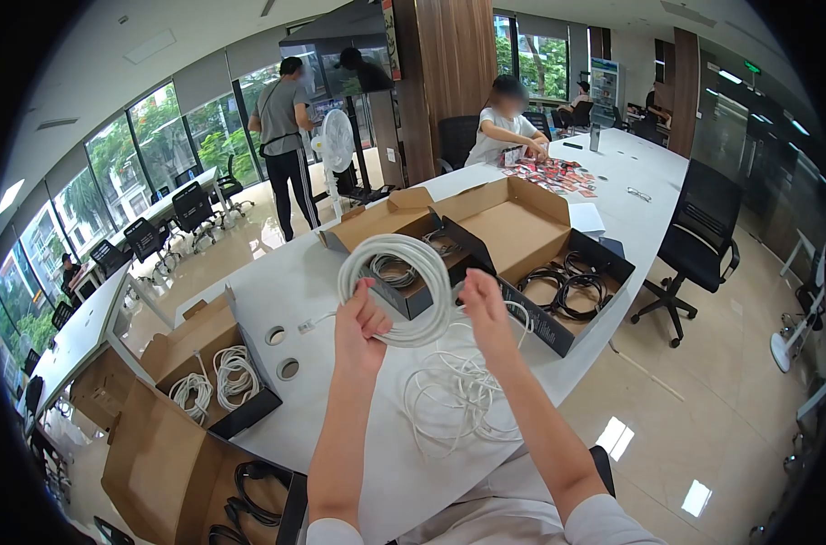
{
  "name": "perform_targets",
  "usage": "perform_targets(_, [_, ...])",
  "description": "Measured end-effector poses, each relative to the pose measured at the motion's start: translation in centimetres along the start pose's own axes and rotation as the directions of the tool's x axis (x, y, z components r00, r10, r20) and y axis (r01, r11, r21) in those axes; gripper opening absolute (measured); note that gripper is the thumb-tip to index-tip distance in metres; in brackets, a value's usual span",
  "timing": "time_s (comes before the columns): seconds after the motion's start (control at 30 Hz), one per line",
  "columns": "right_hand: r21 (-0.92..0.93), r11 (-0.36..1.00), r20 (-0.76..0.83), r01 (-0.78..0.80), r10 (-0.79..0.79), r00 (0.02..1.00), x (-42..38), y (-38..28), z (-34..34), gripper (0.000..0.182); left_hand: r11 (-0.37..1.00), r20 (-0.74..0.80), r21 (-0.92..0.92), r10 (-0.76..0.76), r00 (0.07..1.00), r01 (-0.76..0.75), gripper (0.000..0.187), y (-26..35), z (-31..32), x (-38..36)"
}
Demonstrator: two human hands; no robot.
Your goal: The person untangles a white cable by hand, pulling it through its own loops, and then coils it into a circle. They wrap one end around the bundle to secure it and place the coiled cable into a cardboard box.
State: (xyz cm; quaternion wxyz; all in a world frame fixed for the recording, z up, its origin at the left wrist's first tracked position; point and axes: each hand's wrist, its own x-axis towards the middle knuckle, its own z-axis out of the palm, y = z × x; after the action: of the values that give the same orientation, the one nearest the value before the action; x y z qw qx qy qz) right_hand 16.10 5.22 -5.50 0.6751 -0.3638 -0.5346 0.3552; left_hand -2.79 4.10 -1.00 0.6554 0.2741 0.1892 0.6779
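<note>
A neat coil of white cable (437, 283) is held up over the table, with my left hand (362, 325) closed around its lower left side. My right hand (487, 313) is beside the coil on the right, its fingers pinched together on a strand of white cable. That strand loops out past the hand. Below, a loose tangle of white cable (457, 392) lies on the white table (340, 427). Left of the coil, a cable end with a plug (307, 325) rests on the tabletop.
Open cardboard boxes hold black cables (567, 286), coiled grey cables (395, 270), white cables (237, 377) and black cords (249, 500). Across the table a seated person (508, 127) handles small red items (558, 173). Another person (284, 136) stands by a fan (338, 141). An office chair (699, 236) is at right.
</note>
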Motion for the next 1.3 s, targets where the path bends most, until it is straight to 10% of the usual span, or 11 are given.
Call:
perform_targets(0.17, [0.421, 0.651, 0.549, -0.632, 0.372, 0.749, -2.0, -2.4, -0.1, 0.027, 0.993, -0.094, -0.112, 0.015, 0.995, -0.025, 0.013, -0.1, -0.6, 0.4])
perform_targets(0.37, [0.646, 0.676, 0.414, -0.354, 0.080, 0.907, -4.4, -0.5, 1.4, 0.027, 0.969, -0.268, -0.232, 0.015, 0.963, -0.080, 0.014, -1.2, -1.2, 1.1])
perform_targets(0.57, [0.338, 0.941, 0.271, 0.010, -0.107, 0.957, -4.6, -2.7, 2.9, 0.019, 0.975, -0.260, -0.089, 0.173, 0.950, -0.202, 0.017, -1.8, -0.7, 0.4])
perform_targets(0.77, [0.098, 0.993, -0.048, -0.066, 0.071, 0.996, -2.4, -5.0, 2.5, 0.035, 0.961, -0.134, 0.030, 0.277, 0.952, -0.275, 0.015, -2.9, 2.5, -2.1])
perform_targets(0.97, [-0.264, 0.953, -0.120, 0.150, -0.187, 0.975, -0.6, -2.8, 1.1, 0.015, 0.913, 0.103, 0.156, 0.364, 0.926, -0.377, 0.018, -3.4, 3.4, -3.6])
perform_targets(1.07, [-0.007, 0.999, -0.019, 0.051, -0.051, 0.999, -0.2, -1.8, 1.1, 0.018, 0.877, 0.162, 0.280, 0.358, 0.920, -0.391, 0.016, -4.1, 3.7, -3.9])
perform_targets(1.2, [0.340, 0.820, 0.395, -0.461, 0.320, 0.861, 0.0, -3.6, -0.7, 0.016, 0.939, 0.054, 0.193, 0.279, 0.959, -0.284, 0.015, -4.0, 3.4, -3.4])
perform_targets(1.3, [0.581, 0.665, 0.375, -0.469, 0.293, 0.879, -0.2, -2.2, -0.6, 0.014, 0.957, 0.016, 0.152, 0.249, 0.968, -0.249, 0.015, -4.2, 3.4, -3.2])
